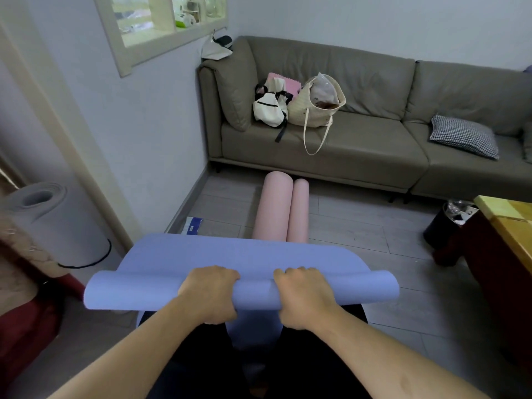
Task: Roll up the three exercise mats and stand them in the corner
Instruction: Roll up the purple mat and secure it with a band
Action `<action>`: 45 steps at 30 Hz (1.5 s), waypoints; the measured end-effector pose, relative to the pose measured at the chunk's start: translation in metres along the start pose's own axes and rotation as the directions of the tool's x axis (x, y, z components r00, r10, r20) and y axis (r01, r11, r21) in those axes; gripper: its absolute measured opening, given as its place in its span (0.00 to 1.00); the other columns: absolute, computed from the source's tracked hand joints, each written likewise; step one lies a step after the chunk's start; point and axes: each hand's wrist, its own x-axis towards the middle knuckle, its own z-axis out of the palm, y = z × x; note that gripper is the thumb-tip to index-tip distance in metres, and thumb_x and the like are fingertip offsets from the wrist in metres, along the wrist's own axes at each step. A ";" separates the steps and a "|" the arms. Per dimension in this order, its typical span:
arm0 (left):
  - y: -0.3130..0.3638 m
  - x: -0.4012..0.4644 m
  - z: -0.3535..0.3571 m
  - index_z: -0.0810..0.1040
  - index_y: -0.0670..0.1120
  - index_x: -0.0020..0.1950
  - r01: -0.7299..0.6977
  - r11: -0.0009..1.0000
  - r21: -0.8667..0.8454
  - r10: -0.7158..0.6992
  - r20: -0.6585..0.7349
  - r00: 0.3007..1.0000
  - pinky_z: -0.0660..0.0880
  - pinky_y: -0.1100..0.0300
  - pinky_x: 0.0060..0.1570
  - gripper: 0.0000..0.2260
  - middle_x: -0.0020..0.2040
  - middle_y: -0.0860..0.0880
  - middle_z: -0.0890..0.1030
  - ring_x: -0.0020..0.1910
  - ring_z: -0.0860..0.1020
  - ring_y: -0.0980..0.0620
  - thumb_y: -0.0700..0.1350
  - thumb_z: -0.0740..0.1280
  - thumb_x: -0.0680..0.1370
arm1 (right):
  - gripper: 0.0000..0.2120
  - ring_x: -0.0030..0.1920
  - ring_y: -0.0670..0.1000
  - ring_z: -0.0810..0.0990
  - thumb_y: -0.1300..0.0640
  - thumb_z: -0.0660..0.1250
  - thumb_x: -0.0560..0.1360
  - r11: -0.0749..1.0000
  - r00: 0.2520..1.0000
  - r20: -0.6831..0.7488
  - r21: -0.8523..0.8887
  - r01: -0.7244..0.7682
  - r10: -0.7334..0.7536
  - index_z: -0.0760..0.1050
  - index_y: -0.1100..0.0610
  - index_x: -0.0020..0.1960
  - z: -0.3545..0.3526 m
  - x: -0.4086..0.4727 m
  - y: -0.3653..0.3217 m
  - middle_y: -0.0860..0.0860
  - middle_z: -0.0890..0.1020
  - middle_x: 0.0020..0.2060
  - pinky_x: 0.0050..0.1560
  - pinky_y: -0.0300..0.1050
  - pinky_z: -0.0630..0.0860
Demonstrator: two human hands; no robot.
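Grey floor (359, 226) is lying open ahead of me, up to the sofa (359, 145). I'm seeing the left hand (211, 295) and right hand (305, 298) both curling tightly over the blue mat (253, 254), its near edge rolling; two pink rolls (282, 208) are lying just beyond its far edge, a grey roll (54, 223) standing by the left wall.

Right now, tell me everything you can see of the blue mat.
The blue mat is plain, matte and foam-like. Its near end is curled into a loose roll lying crosswise, gripped from above by the left hand and right hand. The unrolled part lies flat beyond, its rounded far edge reaching the pink rolls.
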 end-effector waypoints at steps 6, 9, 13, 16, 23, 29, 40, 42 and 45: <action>0.009 -0.014 0.024 0.74 0.51 0.56 0.009 0.994 0.113 0.011 -0.178 0.984 0.74 0.51 0.45 0.20 0.48 0.50 0.80 0.48 0.78 0.45 0.51 0.73 0.66 | 0.12 0.44 0.58 0.81 0.57 0.69 0.65 0.997 0.979 0.203 0.071 -0.039 0.024 0.77 0.53 0.48 -0.015 0.009 0.001 0.52 0.81 0.45 0.41 0.46 0.75; 0.013 -0.013 0.027 0.73 0.51 0.60 0.036 0.992 0.119 -0.010 -0.213 0.977 0.72 0.51 0.53 0.18 0.54 0.50 0.77 0.54 0.78 0.45 0.51 0.70 0.72 | 0.14 0.43 0.57 0.81 0.55 0.68 0.63 0.991 0.960 0.279 0.119 -0.067 0.031 0.77 0.52 0.49 -0.016 0.018 0.004 0.50 0.80 0.44 0.42 0.46 0.80; 0.012 -0.004 0.015 0.72 0.54 0.58 0.039 0.993 0.111 -0.021 -0.164 0.986 0.68 0.52 0.51 0.15 0.56 0.52 0.77 0.57 0.77 0.46 0.53 0.68 0.73 | 0.15 0.45 0.57 0.81 0.54 0.70 0.64 0.989 0.975 0.220 0.136 -0.056 0.024 0.75 0.52 0.51 -0.015 0.016 0.006 0.50 0.80 0.45 0.42 0.47 0.75; 0.004 0.003 0.006 0.73 0.55 0.53 0.035 0.999 0.007 -0.034 -0.066 0.997 0.70 0.53 0.50 0.13 0.53 0.53 0.78 0.56 0.78 0.47 0.54 0.69 0.70 | 0.21 0.49 0.57 0.76 0.51 0.73 0.65 0.994 0.995 -0.097 0.099 0.048 -0.039 0.69 0.52 0.55 0.005 -0.002 0.008 0.51 0.76 0.50 0.42 0.50 0.70; 0.009 0.002 0.008 0.73 0.55 0.56 0.039 0.999 -0.001 -0.039 -0.081 0.996 0.72 0.52 0.52 0.16 0.55 0.52 0.76 0.56 0.77 0.47 0.54 0.70 0.70 | 0.23 0.45 0.58 0.79 0.56 0.78 0.62 1.000 0.993 -0.117 0.005 -0.025 0.026 0.75 0.54 0.54 0.019 -0.002 0.003 0.52 0.79 0.45 0.42 0.51 0.69; 0.012 -0.007 0.039 0.76 0.48 0.47 0.010 0.992 0.128 0.024 -0.258 0.966 0.74 0.51 0.39 0.27 0.38 0.49 0.76 0.36 0.77 0.44 0.49 0.82 0.53 | 0.15 0.49 0.60 0.81 0.58 0.71 0.69 0.998 1.000 0.027 0.069 0.002 -0.004 0.68 0.52 0.51 0.000 0.008 0.007 0.53 0.81 0.50 0.44 0.50 0.69; 0.004 0.013 -0.004 0.71 0.55 0.52 0.015 1.000 0.027 -0.016 0.011 1.000 0.70 0.55 0.45 0.14 0.52 0.52 0.81 0.52 0.80 0.47 0.51 0.70 0.70 | 0.30 0.38 0.58 0.76 0.54 0.81 0.54 0.999 0.986 -0.161 -0.010 -0.036 0.034 0.75 0.55 0.54 0.029 -0.002 -0.003 0.52 0.78 0.39 0.40 0.53 0.72; 0.007 0.013 -0.002 0.72 0.54 0.55 0.021 0.998 0.055 -0.020 -0.019 1.000 0.70 0.55 0.46 0.15 0.54 0.52 0.80 0.53 0.80 0.47 0.51 0.70 0.70 | 0.27 0.40 0.58 0.78 0.56 0.80 0.56 0.998 0.991 -0.119 0.004 -0.062 0.062 0.75 0.55 0.53 0.025 0.002 -0.003 0.52 0.79 0.40 0.42 0.53 0.70; 0.010 0.006 0.013 0.71 0.51 0.60 0.021 0.994 0.109 -0.002 -0.166 0.986 0.69 0.51 0.48 0.22 0.55 0.50 0.76 0.54 0.77 0.45 0.51 0.73 0.69 | 0.21 0.50 0.60 0.79 0.58 0.74 0.67 0.999 0.997 -0.056 -0.011 -0.053 0.053 0.73 0.54 0.57 0.011 0.010 0.001 0.53 0.80 0.49 0.47 0.53 0.64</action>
